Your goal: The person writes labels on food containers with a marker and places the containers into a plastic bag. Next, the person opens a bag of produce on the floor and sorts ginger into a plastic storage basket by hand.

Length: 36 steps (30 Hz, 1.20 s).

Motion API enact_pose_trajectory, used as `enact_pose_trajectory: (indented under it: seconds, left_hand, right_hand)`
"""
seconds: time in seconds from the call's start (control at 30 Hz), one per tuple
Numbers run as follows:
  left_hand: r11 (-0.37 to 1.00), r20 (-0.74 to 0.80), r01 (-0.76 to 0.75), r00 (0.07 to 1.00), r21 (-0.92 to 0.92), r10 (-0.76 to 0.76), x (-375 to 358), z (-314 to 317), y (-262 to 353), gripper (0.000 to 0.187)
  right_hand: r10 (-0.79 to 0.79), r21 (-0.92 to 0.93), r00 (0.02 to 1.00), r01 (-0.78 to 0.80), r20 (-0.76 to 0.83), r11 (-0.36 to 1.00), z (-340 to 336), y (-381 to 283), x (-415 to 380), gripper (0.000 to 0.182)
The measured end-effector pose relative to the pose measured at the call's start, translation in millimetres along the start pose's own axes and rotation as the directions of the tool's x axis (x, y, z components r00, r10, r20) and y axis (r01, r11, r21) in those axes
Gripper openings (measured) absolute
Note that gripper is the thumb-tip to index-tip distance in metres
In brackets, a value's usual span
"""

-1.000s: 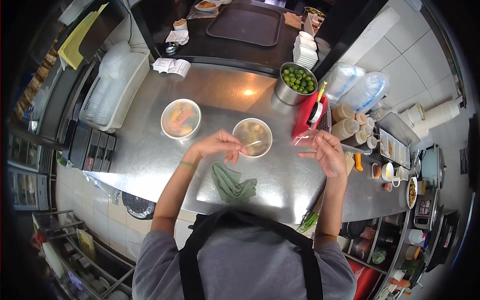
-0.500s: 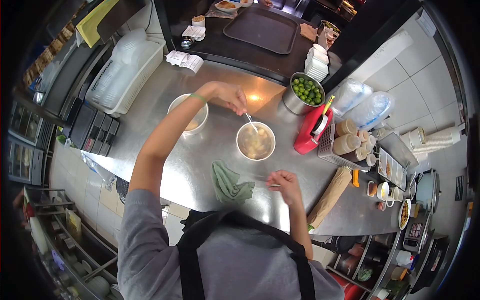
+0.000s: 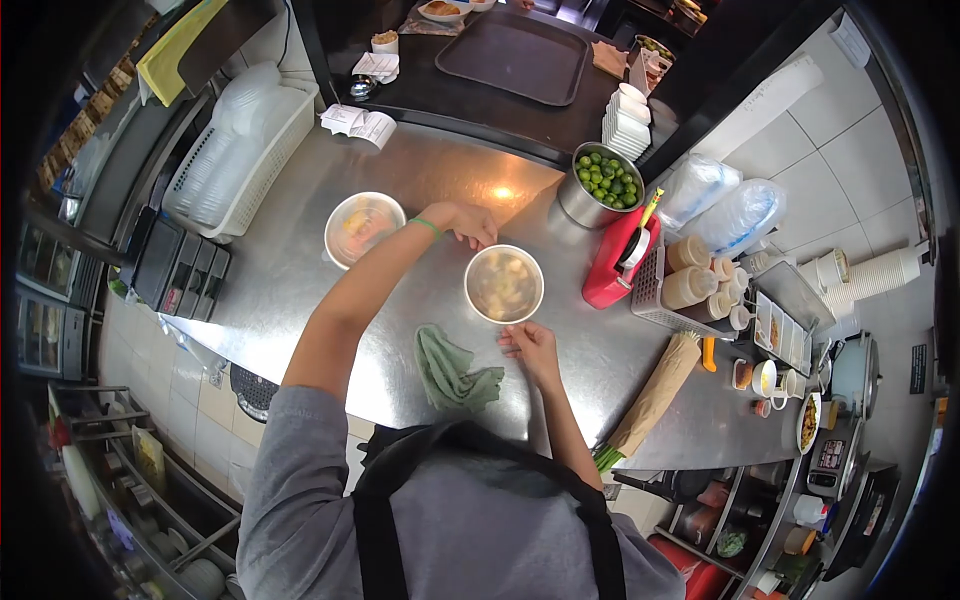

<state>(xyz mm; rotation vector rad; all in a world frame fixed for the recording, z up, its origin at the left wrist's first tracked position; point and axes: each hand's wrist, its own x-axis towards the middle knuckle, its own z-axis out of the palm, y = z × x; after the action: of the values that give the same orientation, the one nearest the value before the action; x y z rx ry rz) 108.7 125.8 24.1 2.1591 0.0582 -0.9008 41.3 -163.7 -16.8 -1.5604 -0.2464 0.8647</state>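
A white round bowl [image 3: 504,285] of light broth with pale chunks stands on the steel counter. My left hand [image 3: 472,224], with a green band at its wrist, reaches across to the bowl's far-left rim, its fingers curled there. At the near rim, my right hand [image 3: 532,352] has its fingers and thumb against the bowl's edge. No spoon shows in either hand. To the left, partly behind my left forearm, is a second white bowl [image 3: 365,229] with orange and pale contents and a see-through cover. A crumpled green cloth [image 3: 455,370] lies in front of the bowls.
A steel pot of green limes [image 3: 606,182], a red tape dispenser [image 3: 618,262] and a basket of sauce bottles [image 3: 660,300] stand to the right. A paper-wrapped bundle [image 3: 655,400] lies nearer. Plastic lids fill a white basket [image 3: 265,170] at left; a dark tray [image 3: 515,58] sits behind.
The spoon that my left hand held in the bowl is out of sight. My right hand has moved up and left to the near rim. My left hand has lowered slightly towards the rim.
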Motion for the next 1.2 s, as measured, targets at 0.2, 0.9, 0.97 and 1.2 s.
enact_pose_trajectory:
  seconds: [0.2,0.9,0.97,1.2]
  left_hand:
    - [0.947,-0.496,-0.298,0.809,0.116,0.315,-0.2,37.1,-29.8,0.029]
    - [0.443,-0.838,-0.724,0.529,-0.528,-0.134,-14.8,181.3,30.9,0.068]
    - [0.512,-0.825,-0.670,0.542,-0.538,-0.159,-18.5,184.7,17.2,0.068]
    - [0.835,-0.946,-0.522,0.325,-0.175,0.005,-65.0,128.4,51.2,0.046]
  right_hand:
    - [-0.100,-0.387,0.994,0.075,-0.045,0.919,-5.0,-27.0,-5.6,0.022]
    - [-0.246,0.651,0.952,0.303,-0.181,0.696,12.5,-28.9,43.9,0.057]
    - [-0.205,0.622,0.974,0.222,-0.100,0.751,-5.3,-17.0,46.5,0.051]
    - [-0.469,-0.316,0.362,0.407,-0.806,0.857,-52.6,-42.4,33.1,0.049]
